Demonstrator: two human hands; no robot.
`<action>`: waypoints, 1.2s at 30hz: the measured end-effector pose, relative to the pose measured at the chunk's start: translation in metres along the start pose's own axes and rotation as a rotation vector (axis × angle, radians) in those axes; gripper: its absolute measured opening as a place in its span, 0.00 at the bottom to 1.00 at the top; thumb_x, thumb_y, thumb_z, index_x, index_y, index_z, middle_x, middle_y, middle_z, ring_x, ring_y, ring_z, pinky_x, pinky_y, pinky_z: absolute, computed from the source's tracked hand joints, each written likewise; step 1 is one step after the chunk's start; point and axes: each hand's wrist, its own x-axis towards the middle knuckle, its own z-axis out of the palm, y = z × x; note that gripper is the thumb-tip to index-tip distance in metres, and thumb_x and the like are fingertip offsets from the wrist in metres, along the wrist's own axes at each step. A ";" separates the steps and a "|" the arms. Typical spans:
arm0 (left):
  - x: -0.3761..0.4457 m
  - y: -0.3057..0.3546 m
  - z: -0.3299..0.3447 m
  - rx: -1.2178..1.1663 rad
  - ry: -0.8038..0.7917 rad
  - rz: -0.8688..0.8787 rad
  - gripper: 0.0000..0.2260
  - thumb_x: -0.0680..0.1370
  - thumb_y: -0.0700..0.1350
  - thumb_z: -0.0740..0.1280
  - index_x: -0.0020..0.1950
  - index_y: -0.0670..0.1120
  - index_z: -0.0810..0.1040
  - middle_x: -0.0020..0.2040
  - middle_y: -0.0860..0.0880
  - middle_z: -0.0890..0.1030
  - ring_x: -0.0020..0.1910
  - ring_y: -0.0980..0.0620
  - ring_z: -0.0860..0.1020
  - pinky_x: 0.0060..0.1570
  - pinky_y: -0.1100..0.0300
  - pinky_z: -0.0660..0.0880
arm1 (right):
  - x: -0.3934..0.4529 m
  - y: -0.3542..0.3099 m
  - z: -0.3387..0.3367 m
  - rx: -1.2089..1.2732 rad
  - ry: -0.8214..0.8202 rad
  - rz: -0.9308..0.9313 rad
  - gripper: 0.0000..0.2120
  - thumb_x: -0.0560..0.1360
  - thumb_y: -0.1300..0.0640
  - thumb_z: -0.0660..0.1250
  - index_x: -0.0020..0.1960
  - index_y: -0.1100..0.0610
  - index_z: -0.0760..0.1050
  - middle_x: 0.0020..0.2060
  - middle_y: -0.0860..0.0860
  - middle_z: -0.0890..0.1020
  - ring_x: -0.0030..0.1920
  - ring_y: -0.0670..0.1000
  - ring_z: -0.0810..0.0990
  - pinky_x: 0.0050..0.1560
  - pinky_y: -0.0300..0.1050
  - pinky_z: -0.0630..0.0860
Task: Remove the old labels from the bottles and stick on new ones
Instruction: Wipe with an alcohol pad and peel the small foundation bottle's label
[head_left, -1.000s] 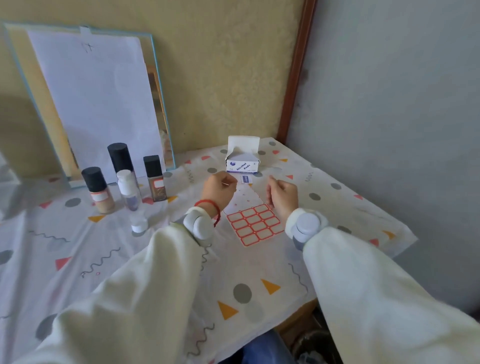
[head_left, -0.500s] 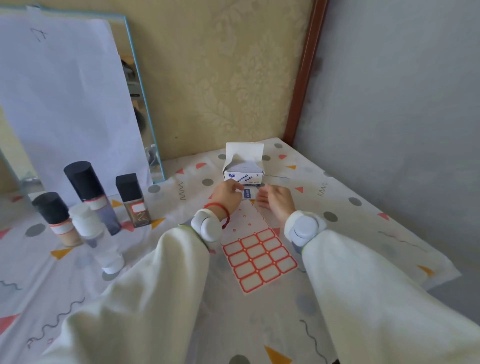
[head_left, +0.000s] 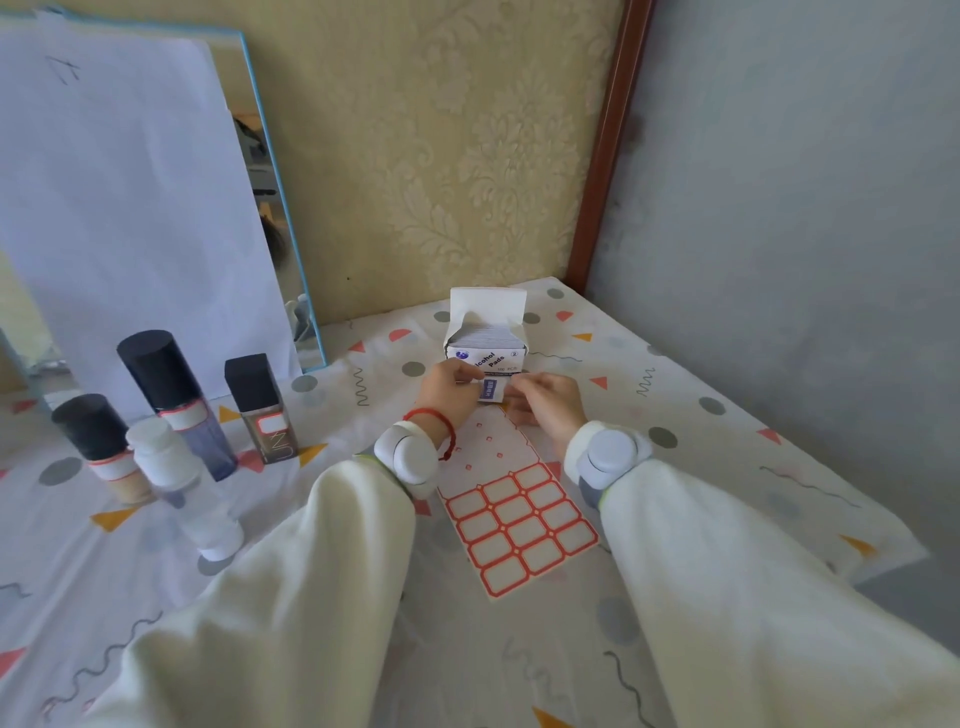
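I see both hands meeting just in front of the small cardboard box (head_left: 487, 343) of alcohol pads, its flap standing open and thin packets stacked inside. My left hand (head_left: 451, 387) pinches one edge of a small flat packet (head_left: 492, 389), white with blue print, and my right hand (head_left: 545, 402) pinches the other edge, fingers curled in on both.

The sheet of labels (head_left: 517, 519) lies flat on the table between my wrists: white rectangles with rounded corners and red borders on its near part, the far part stripped to bare backing.

The bottles stand grouped well to the left. A tall bluish clear bottle (head_left: 174, 402) with a round black cap, a squarish brown bottle (head_left: 262, 410) with a black cap and a short beige bottle (head_left: 101, 449) with a black cap each show a red-edged white label. A clear bottle (head_left: 182, 488) with a white cap stands in front of them.

A tablecloth (head_left: 701, 415) with dots, triangles and squiggles covers the table. Behind, a blue-framed mirror (head_left: 275, 228) leans on embossed yellow wallpaper, a white paper sheet (head_left: 130, 197) over most of it. A grey wall runs along the right.
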 end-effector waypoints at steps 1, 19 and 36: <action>0.001 0.000 0.000 -0.008 0.001 0.000 0.07 0.75 0.34 0.65 0.48 0.44 0.77 0.48 0.46 0.79 0.48 0.50 0.76 0.48 0.62 0.71 | 0.000 0.000 0.001 0.000 -0.003 -0.014 0.07 0.76 0.61 0.66 0.40 0.55 0.79 0.36 0.51 0.84 0.36 0.49 0.82 0.42 0.44 0.81; -0.023 0.003 -0.021 -0.246 0.040 0.004 0.12 0.77 0.37 0.67 0.60 0.39 0.75 0.49 0.41 0.80 0.47 0.45 0.79 0.54 0.52 0.77 | -0.017 -0.006 0.000 0.031 -0.030 -0.105 0.15 0.68 0.69 0.73 0.51 0.57 0.77 0.42 0.52 0.85 0.44 0.49 0.84 0.46 0.40 0.81; -0.040 -0.008 -0.037 -0.300 0.170 0.185 0.07 0.78 0.34 0.64 0.53 0.37 0.81 0.45 0.44 0.81 0.41 0.54 0.77 0.45 0.67 0.75 | -0.033 0.002 0.034 0.195 -0.124 -0.133 0.05 0.72 0.68 0.70 0.46 0.62 0.81 0.44 0.58 0.83 0.41 0.53 0.82 0.43 0.42 0.81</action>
